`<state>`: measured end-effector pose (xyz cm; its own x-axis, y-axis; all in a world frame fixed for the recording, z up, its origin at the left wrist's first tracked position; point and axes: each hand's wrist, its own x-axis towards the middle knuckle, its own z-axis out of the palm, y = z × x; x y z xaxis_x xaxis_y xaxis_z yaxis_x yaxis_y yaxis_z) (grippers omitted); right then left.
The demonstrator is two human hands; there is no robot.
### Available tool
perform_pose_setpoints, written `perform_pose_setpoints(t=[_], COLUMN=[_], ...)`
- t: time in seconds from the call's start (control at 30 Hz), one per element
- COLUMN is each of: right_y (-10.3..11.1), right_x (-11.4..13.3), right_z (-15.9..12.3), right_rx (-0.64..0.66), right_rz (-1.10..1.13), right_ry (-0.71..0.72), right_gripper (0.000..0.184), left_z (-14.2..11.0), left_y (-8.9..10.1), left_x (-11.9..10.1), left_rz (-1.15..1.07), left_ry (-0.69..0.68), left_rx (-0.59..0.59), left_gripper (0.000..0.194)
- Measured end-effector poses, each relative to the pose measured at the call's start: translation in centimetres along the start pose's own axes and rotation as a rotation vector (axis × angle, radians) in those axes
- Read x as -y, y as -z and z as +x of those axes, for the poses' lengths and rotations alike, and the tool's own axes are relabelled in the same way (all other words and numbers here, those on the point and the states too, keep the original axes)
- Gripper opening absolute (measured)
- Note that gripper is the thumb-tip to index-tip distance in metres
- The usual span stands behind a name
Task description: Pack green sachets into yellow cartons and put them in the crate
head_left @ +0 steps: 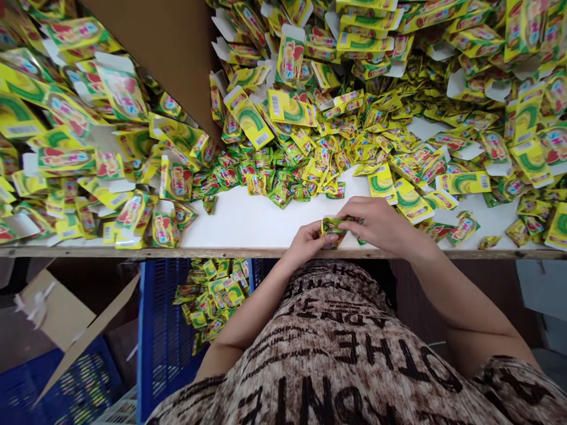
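Observation:
Close to the table's front edge, my left hand (309, 242) grips a small yellow-green candy box (330, 225), largely covered by the fingers. My right hand (376, 223) meets it from the right, thumb and fingers pinching small green candy packets (361, 240) at the box's end. How far the packets reach into the box is hidden. Beyond my hands lies a pile of loose green candy packets (279, 192), with yellow packets (321, 168) beside it. Several yellow candy boxes (383, 184) lie just past my right hand.
A brown cardboard divider (172, 53) stands on the white table (248, 221). Heaps of candy boxes (124, 88) cover the left side, and more boxes and packets fill the back and right. Below the edge, a blue crate (153, 319) holds filled boxes (221, 289); cardboard (57, 307) lies lower left.

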<state>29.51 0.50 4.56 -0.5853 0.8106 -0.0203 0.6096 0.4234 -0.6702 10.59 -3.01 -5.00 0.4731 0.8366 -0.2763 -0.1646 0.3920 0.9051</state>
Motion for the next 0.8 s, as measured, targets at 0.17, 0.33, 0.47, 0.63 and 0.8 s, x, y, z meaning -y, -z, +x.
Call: perform_pose_setpoints(t=[0.17, 0.33, 0.47, 0.63, 0.8], right_y=[-1.7, -2.4, -2.2, -3.2, -6.0], right_x=[-1.4, -2.4, -2.0, -1.6, -2.1], right_z=[0.1, 0.1, -0.1, -1.7, -3.4], right_rx=[-0.134, 0.132, 0.261, 0.021, -0.404], right_rz=[-0.075, 0.029, 0.052, 0.274, 0.852], right_ry=[0.084, 0.068, 0.032, -0.091, -0.441], right_gripper=[0.013, 0.019, 0.023, 0.027, 0.035], left_z=[0.1, 0.1, 0.2, -0.2, -0.3], left_y=[-0.2, -0.1, 0.2, 0.2, 0.1], left_x=[-0.1, 0.1, 0.2, -0.2, -1.3], left_rz=[0.072, 0.142, 0.130, 0.018, -0.265], left_ry=[0.004, -0.023, -0.005, -0.047, 0.127], left_rx=[-0.046, -0.053, -0.036, -0.086, -0.004], left_gripper=[0.033, 0.034, 0.039, 0.045, 0.041])
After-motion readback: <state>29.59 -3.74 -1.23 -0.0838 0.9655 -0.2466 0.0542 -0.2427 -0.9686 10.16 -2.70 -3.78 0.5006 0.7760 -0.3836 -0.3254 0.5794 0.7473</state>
